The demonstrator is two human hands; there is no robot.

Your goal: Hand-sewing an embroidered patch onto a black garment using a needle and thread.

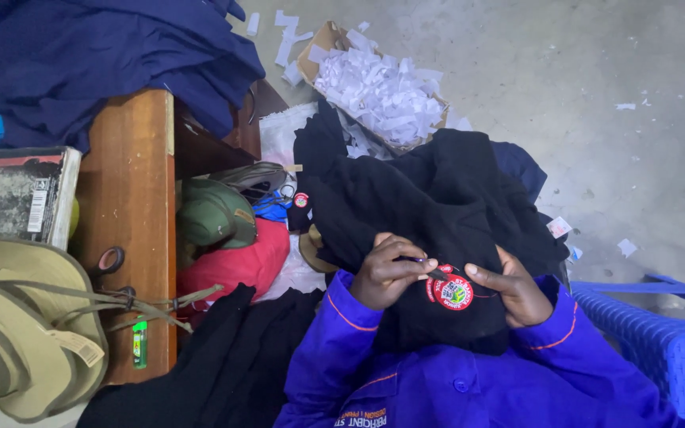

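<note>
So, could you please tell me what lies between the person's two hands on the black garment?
In the head view, a round red patch on the black garment lies between the left hand and the right hand.

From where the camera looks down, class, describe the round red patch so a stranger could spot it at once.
Start at the big black garment heaped on the lap of the person in the blue jacket. Near its lower edge, between the left hand and right hand, sits the round red embroidered patch. It is the only red badge pinched between fingers.
</note>
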